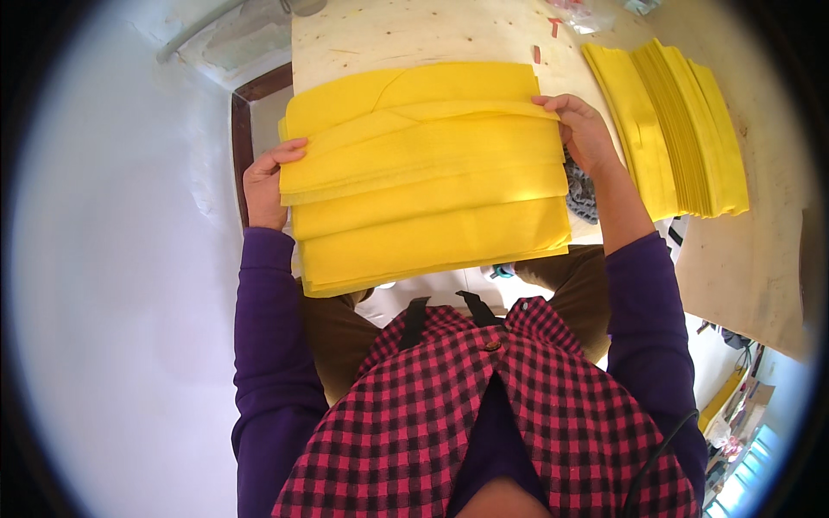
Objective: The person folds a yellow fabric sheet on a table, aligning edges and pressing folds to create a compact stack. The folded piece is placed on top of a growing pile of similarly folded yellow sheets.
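Nearest me is the checked shirt (371,406), then brown trousers (331,335). Ahead, the yellow pile (432,198) lies between my hands. My left hand (268,183) has fingers over its left edge, thumb hidden; I cannot tell if they clamp. My right hand (585,134) has its fingers clamped on an upper layer's right edge. Right of that, a second pile (646,121) lies on the worktop (414,34).

Lt. wood table (345,39), knotty. At near edge, twd. L corner: pile of folded yellow sheets (423,147), jutting past edge. Farther R: 2nd yellow stack (678,138); dk. grey patterned item (580,190) btwn. Twd. far edge: sm. red scraps (537,53), clear plastic (589,14).
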Demonstrator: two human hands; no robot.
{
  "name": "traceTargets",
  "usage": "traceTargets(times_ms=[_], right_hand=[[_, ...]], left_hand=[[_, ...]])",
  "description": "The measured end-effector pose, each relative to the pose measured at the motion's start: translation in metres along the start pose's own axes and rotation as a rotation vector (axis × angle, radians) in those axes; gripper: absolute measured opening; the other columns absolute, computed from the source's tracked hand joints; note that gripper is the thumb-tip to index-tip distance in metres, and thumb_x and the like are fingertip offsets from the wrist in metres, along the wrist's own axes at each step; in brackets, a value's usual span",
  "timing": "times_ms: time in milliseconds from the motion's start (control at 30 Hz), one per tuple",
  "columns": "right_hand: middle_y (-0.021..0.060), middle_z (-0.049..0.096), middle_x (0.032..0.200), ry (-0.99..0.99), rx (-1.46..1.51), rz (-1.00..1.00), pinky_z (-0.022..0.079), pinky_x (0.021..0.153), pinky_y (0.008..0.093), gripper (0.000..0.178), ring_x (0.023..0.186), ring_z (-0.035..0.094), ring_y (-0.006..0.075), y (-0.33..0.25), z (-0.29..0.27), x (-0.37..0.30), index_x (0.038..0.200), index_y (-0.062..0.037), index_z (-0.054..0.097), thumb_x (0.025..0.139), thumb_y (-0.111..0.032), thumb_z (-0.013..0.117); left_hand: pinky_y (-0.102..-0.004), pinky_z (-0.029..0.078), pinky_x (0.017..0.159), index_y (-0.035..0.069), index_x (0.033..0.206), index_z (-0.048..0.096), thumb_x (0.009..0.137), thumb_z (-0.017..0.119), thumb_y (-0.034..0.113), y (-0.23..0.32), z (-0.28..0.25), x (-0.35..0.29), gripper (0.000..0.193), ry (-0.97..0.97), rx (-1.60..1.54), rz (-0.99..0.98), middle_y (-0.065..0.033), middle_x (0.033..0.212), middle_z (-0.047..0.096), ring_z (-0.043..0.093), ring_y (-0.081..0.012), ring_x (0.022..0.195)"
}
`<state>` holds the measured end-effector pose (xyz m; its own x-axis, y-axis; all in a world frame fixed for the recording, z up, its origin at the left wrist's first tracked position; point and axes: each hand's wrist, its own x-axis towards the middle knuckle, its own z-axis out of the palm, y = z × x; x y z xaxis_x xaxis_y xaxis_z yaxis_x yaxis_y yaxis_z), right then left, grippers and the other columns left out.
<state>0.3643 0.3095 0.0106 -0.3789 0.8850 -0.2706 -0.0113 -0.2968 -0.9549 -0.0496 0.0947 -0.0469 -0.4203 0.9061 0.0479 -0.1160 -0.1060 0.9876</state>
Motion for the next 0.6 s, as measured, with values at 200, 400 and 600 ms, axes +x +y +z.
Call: traceTargets(times_ms=[200,400,600], right_hand=[[0.0101,0.068,0.11,0.013,0.041,0.014,0.045,0.062,0.0201,0.025,0.076,0.058,0.0105,0.004,0.0,0.002,0.085,-0.0036,0.063,0.086,0.01,0.042],[0.0091,0.067,0.113,0.015,-0.117,-0.029,0.047,0.079,0.0275,0.019,0.092,0.059,0.0138,-0.004,-0.014,0.006,0.088,-0.0065,0.063,0.089,0.002,0.046],[0.0043,0.067,0.111,0.116,-0.409,-0.209,0.04,0.096,0.0292,0.02,0.103,0.055,0.0134,-0.046,0.004,0.006,0.099,-0.0044,0.066,0.088,-0.005,0.05]], left_hand=[[-0.0306,0.052,0.089,-0.002,0.092,0.071,0.083,0.062,-0.008,-0.004,-0.002,0.001,0.013,-0.032,0.054,0.084,-0.0145,0.113,0.066,0.064,-0.0207,0.1],[-0.0292,0.051,0.089,-0.001,0.091,0.07,0.083,0.063,-0.008,-0.004,-0.002,0.003,0.013,-0.06,0.038,0.082,-0.013,0.111,0.068,0.064,-0.0191,0.099],[-0.0281,0.051,0.088,-0.001,0.091,0.07,0.083,0.063,-0.007,-0.003,-0.002,0.002,0.012,-0.073,0.065,0.11,-0.0119,0.11,0.068,0.064,-0.0184,0.098]])
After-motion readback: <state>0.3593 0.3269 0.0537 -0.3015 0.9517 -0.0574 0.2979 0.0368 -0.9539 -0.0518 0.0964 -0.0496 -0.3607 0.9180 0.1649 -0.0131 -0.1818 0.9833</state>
